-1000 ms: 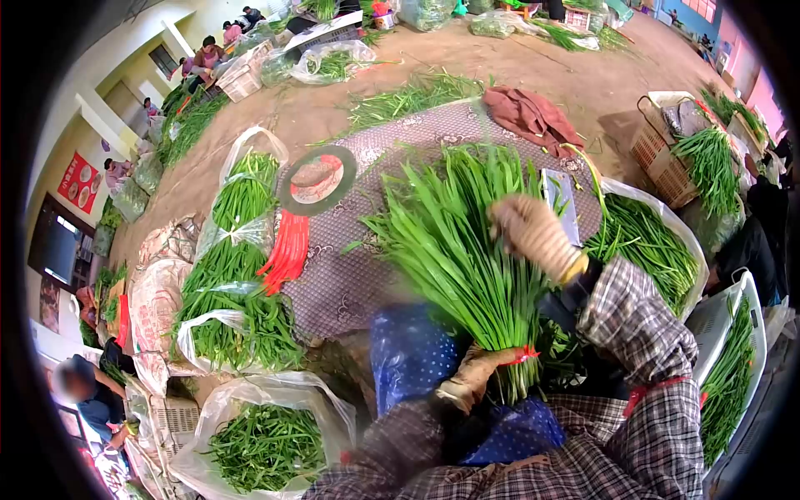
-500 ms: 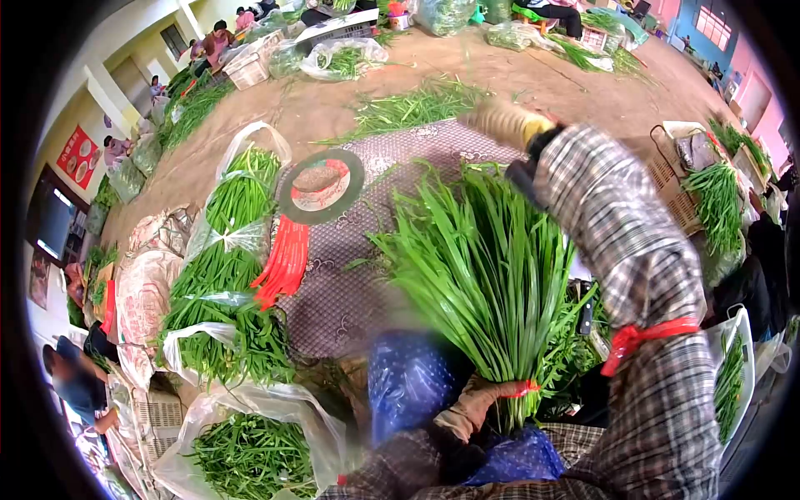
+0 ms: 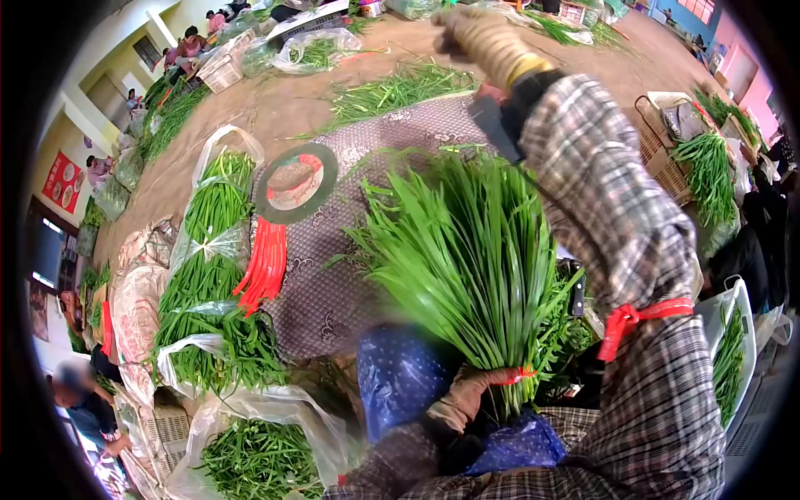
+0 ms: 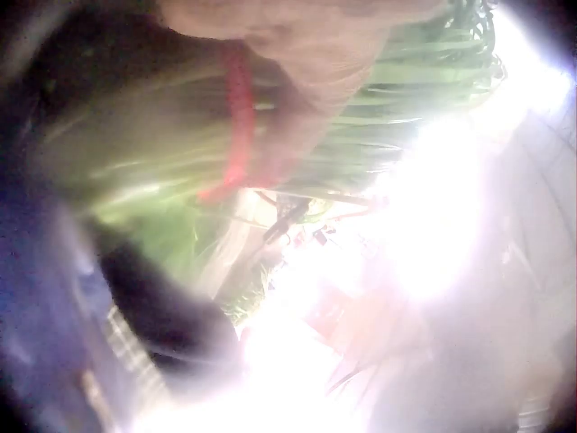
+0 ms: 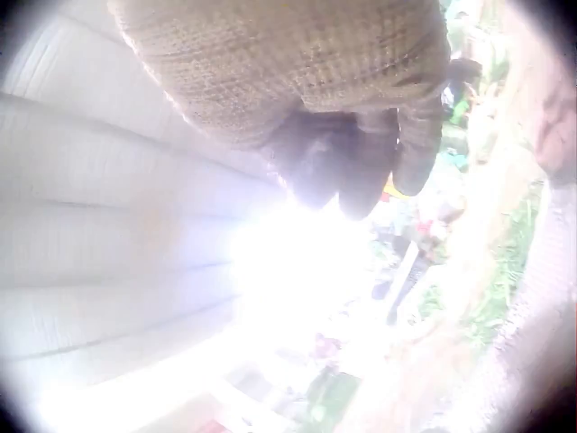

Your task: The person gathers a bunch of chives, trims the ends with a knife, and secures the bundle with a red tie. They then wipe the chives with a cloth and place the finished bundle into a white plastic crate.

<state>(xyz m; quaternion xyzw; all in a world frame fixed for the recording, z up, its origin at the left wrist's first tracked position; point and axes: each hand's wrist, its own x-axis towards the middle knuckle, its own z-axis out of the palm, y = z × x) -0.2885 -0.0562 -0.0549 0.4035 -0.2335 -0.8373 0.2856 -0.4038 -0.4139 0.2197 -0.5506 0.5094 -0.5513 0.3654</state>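
Note:
My left hand (image 3: 458, 398) grips a bunch of garlic chives (image 3: 467, 258) low on its stems, in front of my lap. A red tie (image 3: 520, 377) circles the stems beside the fingers, and the left wrist view shows the same red band (image 4: 239, 117) against the hand. The long flat leaves fan out forward over the patterned mat (image 3: 321, 292). Stretched far forward, my gloved right hand (image 3: 492, 46) is over the floor beyond the mat, away from the bunch. In the right wrist view its fingers (image 5: 419, 149) bend loosely, with nothing seen held.
On the mat lie a brimmed hat (image 3: 271, 200) and red strips (image 3: 267, 262). Bagged greens (image 3: 221, 275) stand along the left, with an open plastic bag (image 3: 321, 417) nearer. A black riveted handle (image 3: 577, 292) lies right of the bunch. Loose greens (image 3: 400, 92) cover floor ahead.
My right hand has left the leaves and swung forward, far past the mat's edge. The left hand keeps its grip on the stems throughout.

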